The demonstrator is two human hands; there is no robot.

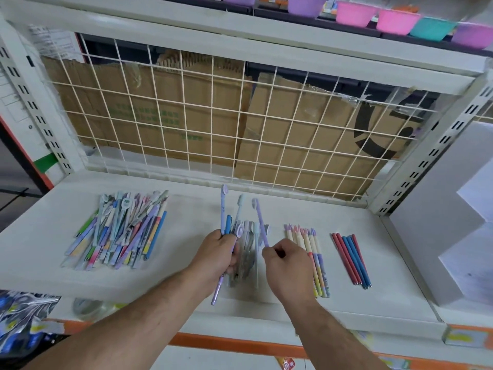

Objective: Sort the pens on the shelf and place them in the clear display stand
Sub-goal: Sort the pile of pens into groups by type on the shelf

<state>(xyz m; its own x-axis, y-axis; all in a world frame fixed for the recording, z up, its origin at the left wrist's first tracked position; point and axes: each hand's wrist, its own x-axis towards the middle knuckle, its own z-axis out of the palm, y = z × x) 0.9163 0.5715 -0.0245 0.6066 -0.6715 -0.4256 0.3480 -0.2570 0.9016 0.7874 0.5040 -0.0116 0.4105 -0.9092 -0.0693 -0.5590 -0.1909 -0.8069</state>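
Head view: your right hand (286, 259) pinches a lilac pen (260, 222) near its lower end between thumb and forefinger, the other fingers curled in. The pen's long axis runs up and away from you, tilted a little to the left, with its capped end toward the wire grid (213, 116). Your left hand (222, 249), just beside it, has its fingers wrapped round a bundle of pens (226, 225) that fans out above the knuckles, one long lilac pen sticking out below the palm.

A small heap of pens (252, 257) lies on the shelf between and under both hands. The pinched pen looks closest to that heap and to the bundle, so the left hand is the nearer receiver. The sorted rows are to your right: a pastel row (312, 252) touching the right hand's edge, then a red and blue row (350, 260) further out. Both rows lie with their long axes front to back. The unsorted pile (120, 231) is well apart on the left.

I cannot make out the clear display stand in this view, so sorting seems to be the step in hand.

The white shelf (400, 263) has bare space at the right. Cardboard (160, 116) stands behind the grid, and coloured bowls (397, 21) line the shelf above.
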